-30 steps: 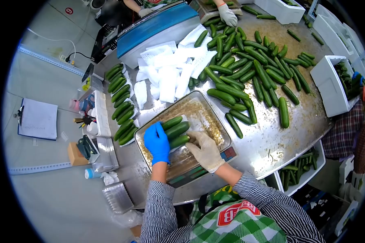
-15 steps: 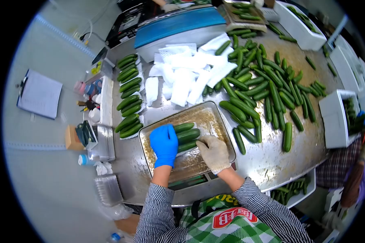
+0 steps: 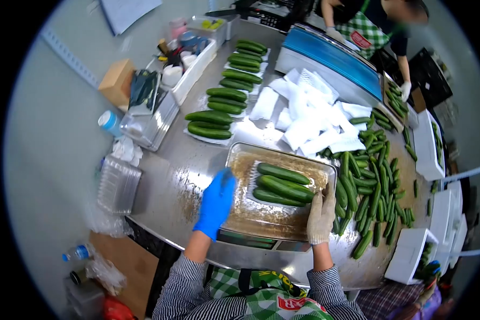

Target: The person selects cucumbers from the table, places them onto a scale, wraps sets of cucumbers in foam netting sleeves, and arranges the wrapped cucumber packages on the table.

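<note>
Three cucumbers [image 3: 284, 186] lie side by side on a white pad [image 3: 254, 190] in the metal tray [image 3: 250, 221], which rests on a scale. My left hand [image 3: 216, 201], in a blue glove, is off the tray's left side, slightly blurred; whether its fingers are apart is unclear. At the right ends of the cucumbers is my right hand [image 3: 321, 216] in a pale knitted glove, its fingers upright and together, touching or very near the ends. What lies under its fingers is hidden.
Padded groups of cucumbers [image 3: 226, 101] line the table's left. White pads [image 3: 309, 114] lie behind the tray, beside a blue-topped machine [image 3: 330, 58]. A cucumber pile [image 3: 373, 186] fills the right. Clear plastic trays [image 3: 119, 184] stand left. Another person [image 3: 365, 32] works at the back.
The view has turned left. My left hand has come off the cucumbers and moved left of the tray, uncovering the pad's left end. My right hand stays at their right ends.
</note>
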`<state>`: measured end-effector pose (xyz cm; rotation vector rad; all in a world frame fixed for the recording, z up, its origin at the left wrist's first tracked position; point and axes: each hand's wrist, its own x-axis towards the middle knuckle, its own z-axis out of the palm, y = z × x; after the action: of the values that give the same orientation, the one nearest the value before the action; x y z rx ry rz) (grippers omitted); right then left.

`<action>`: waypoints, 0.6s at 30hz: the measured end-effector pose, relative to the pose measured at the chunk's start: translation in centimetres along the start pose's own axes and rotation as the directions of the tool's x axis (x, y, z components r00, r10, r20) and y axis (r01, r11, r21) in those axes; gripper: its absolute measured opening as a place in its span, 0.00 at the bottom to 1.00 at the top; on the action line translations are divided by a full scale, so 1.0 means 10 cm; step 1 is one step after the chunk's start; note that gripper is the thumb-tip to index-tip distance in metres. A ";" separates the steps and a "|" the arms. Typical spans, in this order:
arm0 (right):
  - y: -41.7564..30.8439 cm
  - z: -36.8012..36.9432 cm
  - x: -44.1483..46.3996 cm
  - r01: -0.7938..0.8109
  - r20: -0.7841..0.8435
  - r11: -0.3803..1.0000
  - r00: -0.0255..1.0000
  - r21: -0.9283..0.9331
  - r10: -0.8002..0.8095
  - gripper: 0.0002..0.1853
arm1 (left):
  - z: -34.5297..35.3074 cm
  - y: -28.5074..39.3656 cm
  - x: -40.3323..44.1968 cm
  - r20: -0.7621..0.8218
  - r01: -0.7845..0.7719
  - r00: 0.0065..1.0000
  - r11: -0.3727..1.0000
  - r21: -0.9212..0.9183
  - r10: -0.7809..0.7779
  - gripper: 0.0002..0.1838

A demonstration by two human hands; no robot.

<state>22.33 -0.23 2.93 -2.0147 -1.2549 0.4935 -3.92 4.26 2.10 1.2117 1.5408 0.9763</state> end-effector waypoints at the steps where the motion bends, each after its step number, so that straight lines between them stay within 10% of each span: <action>1: -0.03 0.06 0.02 0.038 0.013 0.999 0.999 -0.037 -0.038 0.31 | 0.09 -0.10 -0.08 0.078 0.034 0.997 0.997 -0.075 -0.028 0.30; 8: -0.08 0.25 0.27 0.160 0.083 0.986 0.984 -0.045 -0.156 0.24 | 0.37 -0.16 0.06 0.239 -0.172 0.964 0.954 0.244 0.113 0.57; 18: -0.40 0.42 0.16 0.183 0.056 0.971 0.979 0.155 -0.194 0.19 | 0.09 -0.04 0.12 0.232 -0.226 0.942 0.970 -0.091 0.241 0.49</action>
<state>17.92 3.87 3.01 -1.7466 -1.3941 0.5533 -3.27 5.35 1.31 1.4351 1.1865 0.9801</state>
